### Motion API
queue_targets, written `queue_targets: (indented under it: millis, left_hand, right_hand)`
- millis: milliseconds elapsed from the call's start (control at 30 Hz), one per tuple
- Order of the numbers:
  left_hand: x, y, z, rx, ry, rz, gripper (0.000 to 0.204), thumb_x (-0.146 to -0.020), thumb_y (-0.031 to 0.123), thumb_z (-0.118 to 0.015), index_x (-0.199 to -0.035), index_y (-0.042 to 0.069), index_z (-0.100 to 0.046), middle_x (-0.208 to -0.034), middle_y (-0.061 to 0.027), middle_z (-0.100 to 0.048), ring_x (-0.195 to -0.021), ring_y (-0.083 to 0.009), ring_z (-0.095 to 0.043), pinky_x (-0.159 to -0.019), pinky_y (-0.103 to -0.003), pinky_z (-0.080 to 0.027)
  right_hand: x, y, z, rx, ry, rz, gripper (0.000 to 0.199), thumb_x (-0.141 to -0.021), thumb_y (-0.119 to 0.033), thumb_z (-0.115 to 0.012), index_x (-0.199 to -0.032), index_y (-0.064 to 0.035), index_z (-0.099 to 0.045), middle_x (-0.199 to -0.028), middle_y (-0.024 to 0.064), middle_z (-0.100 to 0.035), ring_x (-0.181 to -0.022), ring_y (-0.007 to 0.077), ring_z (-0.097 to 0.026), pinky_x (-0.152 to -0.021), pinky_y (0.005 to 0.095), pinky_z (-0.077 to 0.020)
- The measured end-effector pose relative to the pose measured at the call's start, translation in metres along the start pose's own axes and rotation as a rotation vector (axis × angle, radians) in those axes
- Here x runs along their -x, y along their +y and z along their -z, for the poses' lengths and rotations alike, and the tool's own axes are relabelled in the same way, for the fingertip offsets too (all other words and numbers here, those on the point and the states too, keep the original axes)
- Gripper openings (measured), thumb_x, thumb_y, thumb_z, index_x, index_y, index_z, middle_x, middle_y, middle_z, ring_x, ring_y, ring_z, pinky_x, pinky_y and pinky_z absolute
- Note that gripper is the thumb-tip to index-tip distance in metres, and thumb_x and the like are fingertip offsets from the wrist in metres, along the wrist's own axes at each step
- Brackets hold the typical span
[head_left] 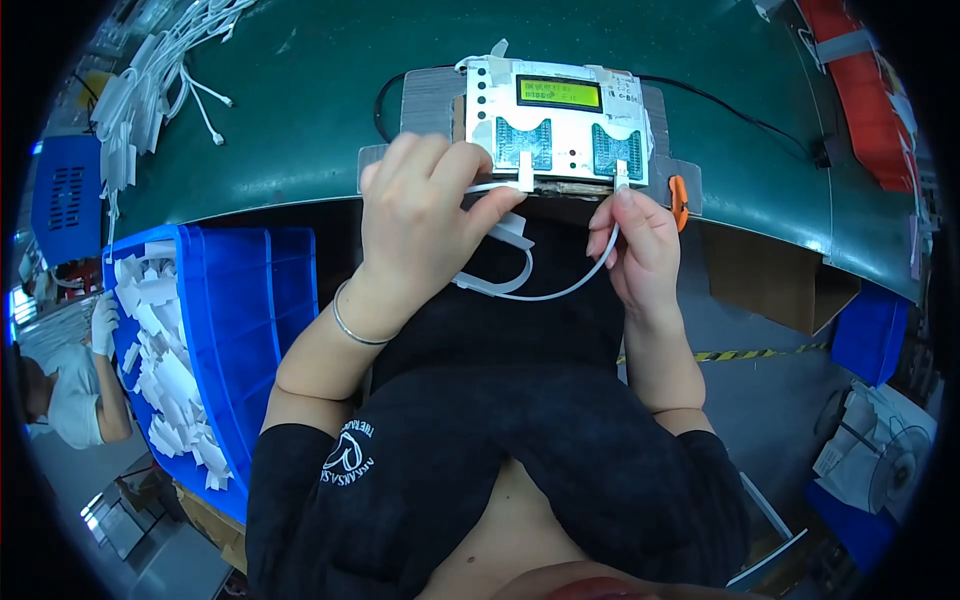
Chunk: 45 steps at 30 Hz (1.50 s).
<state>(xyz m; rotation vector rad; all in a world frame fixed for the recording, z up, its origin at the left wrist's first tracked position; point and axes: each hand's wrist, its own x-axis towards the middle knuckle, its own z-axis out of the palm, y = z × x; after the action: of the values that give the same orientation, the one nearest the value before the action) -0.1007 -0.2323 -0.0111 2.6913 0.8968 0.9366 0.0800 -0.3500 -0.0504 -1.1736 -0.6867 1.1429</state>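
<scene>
A white USB cable (553, 297) hangs in a loop between my two hands, with a pale paper-like band on it. My left hand (415, 205) is closed in a pinch round the cable close to its white plug (526, 172), which lies against the left green circuit board (524, 135). My right hand (642, 235) pinches the other end, its plug (621, 176) at the lower edge of the right green board (618, 143). Both boards sit on a white test box (573, 130) with a lit yellow-green display (558, 93). Whether the plugs are fully seated cannot be made out.
White cables (165, 75) lie at the table's (310, 90) far left. A blue crate (255, 300) of white paper scraps stands at my left, a co-worker (75, 390) beyond it. An orange-handled tool (679, 203) lies right of the box; a black wire (725, 103) runs rightward.
</scene>
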Motion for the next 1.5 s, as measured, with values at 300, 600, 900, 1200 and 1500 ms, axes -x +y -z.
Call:
queue_targets:
  millis: [300, 600, 900, 1200, 1500]
  left_hand:
    - [-0.009, -0.013, -0.001, 0.095, -0.034, -0.237, 0.018, -0.072, 0.015, -0.068, -0.073, 0.005, -0.054, -0.070, -0.0080, -0.052, -0.067, -0.0263, -0.054, -0.058, -0.036, -0.043]
    - [-0.006, -0.064, 0.140, 1.241, -0.201, -0.166, 0.021, -0.083, 0.017, -0.064, -0.097, 0.002, -0.059, -0.099, -0.0051, -0.056, -0.076, -0.0155, -0.057, -0.065, -0.032, -0.048]
    - [-0.032, -0.058, 0.073, 1.610, -0.149, 0.054, 0.067, -0.078, 0.027, -0.071, -0.129, -0.001, -0.038, -0.124, -0.0223, -0.049, -0.082, -0.0167, -0.061, -0.070, -0.025, -0.051]
    - [-0.123, -0.070, 0.037, 1.739, -0.425, 0.117, 0.016, -0.088, 0.014, -0.057, -0.098, 0.001, -0.057, -0.106, -0.0141, -0.060, -0.085, -0.0203, -0.064, -0.077, -0.031, -0.052]
    - [-0.168, -0.132, -0.044, 1.481, 0.247, 0.695, 0.016, -0.088, 0.010, -0.059, -0.101, 0.001, -0.055, -0.108, -0.0123, -0.060, -0.090, -0.0151, -0.060, -0.082, -0.025, -0.046]
  right_hand:
    - [0.001, 0.019, 0.000, -0.016, 0.008, 0.097, 0.038, -0.096, -0.029, -0.047, -0.075, -0.0001, -0.059, -0.060, 0.0057, -0.057, -0.050, 0.0092, -0.053, -0.048, 0.0199, -0.0385]
    - [0.024, -0.083, 0.015, 0.014, -0.165, 0.615, 0.035, -0.091, -0.032, -0.054, -0.075, -0.0018, -0.060, -0.059, 0.0032, -0.052, -0.048, 0.0090, -0.040, -0.043, 0.0258, -0.0300]
    - [-0.039, -0.141, 0.028, -0.410, -0.242, 0.756, 0.027, -0.088, -0.029, -0.059, -0.097, -0.0040, -0.058, -0.082, 0.0031, -0.051, -0.074, 0.0125, -0.042, -0.068, 0.0269, -0.0358]
    - [-0.102, -0.117, -0.043, -0.246, -0.263, 0.229, 0.051, -0.096, -0.038, -0.042, -0.132, -0.0023, -0.038, -0.117, 0.0125, -0.055, -0.075, 0.0124, -0.055, -0.066, 0.0239, -0.0457]
    - [-0.231, -0.096, 0.015, 0.026, -0.219, 0.288, 0.032, -0.098, -0.028, -0.042, -0.121, -0.0066, -0.048, -0.090, 0.0045, -0.058, -0.060, 0.0068, -0.046, -0.059, 0.0224, -0.0421]
